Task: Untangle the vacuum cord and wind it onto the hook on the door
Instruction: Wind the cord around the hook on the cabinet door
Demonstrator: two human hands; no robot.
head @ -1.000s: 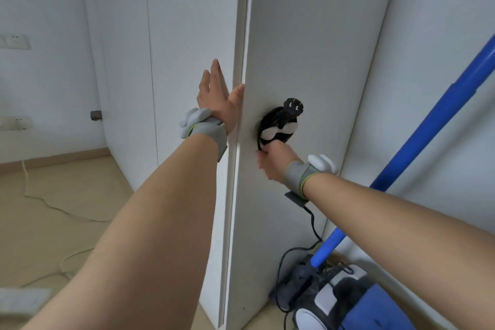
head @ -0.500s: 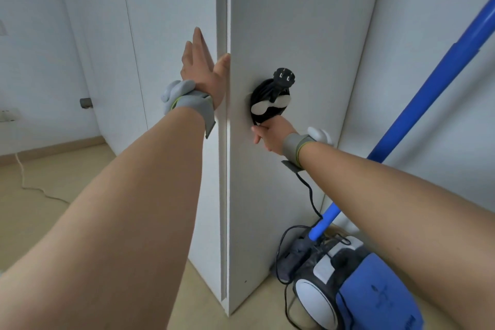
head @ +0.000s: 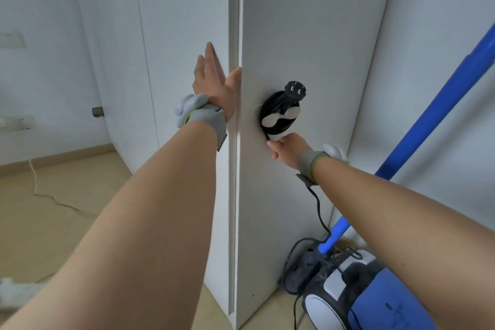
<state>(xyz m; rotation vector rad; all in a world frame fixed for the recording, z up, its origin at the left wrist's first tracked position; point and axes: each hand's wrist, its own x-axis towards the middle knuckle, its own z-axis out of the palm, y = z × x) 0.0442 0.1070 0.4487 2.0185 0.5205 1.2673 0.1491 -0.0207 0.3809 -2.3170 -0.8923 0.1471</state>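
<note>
The black vacuum cord (head: pixel 276 112) is wound in a coil round a white hook (head: pixel 281 117) on the face of the white door (head: pixel 308 35). Its plug (head: pixel 296 89) sticks up from the top of the coil. My right hand (head: pixel 288 148) sits just under the coil, fingers curled at the hook's lower end where the cord leaves it. From there the loose cord (head: pixel 318 209) drops to the blue and white vacuum (head: pixel 356 292) on the floor. My left hand (head: pixel 214 80) lies flat with straight fingers against the door's edge.
The vacuum's blue wand (head: pixel 428 126) leans up to the right against the white wall. A pale cable (head: pixel 48 195) trails over the beige floor at left. Wall sockets (head: pixel 16 122) sit on the left wall. A small door stop (head: pixel 97 111) juts out beyond.
The view has shifted and the hands sit a little differently in frame. My right hand stays under the coil and my left hand stays on the door's edge.
</note>
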